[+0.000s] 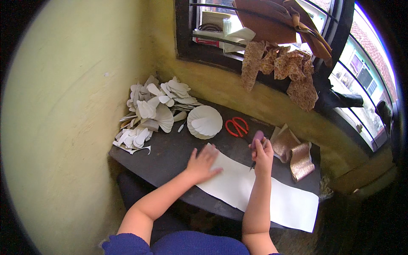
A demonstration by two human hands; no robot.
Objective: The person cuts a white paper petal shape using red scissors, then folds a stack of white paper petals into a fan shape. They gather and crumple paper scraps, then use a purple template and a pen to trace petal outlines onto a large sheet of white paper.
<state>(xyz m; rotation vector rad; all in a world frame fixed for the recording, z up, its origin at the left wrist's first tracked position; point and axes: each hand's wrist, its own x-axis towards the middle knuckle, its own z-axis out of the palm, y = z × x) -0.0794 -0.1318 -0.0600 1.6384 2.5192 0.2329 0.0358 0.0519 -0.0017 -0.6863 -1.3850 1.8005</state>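
A long white sheet strip [238,178] lies slantwise across the dark table. My left hand [203,165] rests on its far left end, fingers spread and a little blurred. Over the middle of the strip, my right hand [262,156] is closed round a dark pen [252,165], tip pointing down. The same hand grips a small purple rounded piece [256,138] between thumb and fingers. Red-handled scissors [236,127] lie just beyond that hand; their blades are partly hidden. Left of them sits a round, fanned stack of white cut pieces [205,122].
A heap of white petal-shaped cutouts [157,102] fills the table's far left corner against the wall. At the right lie shiny bronze material pieces [301,160]. Brown sheets [272,21] and patterned scraps [280,63] hang from the barred window. The dark table [170,163] ends close to my body.
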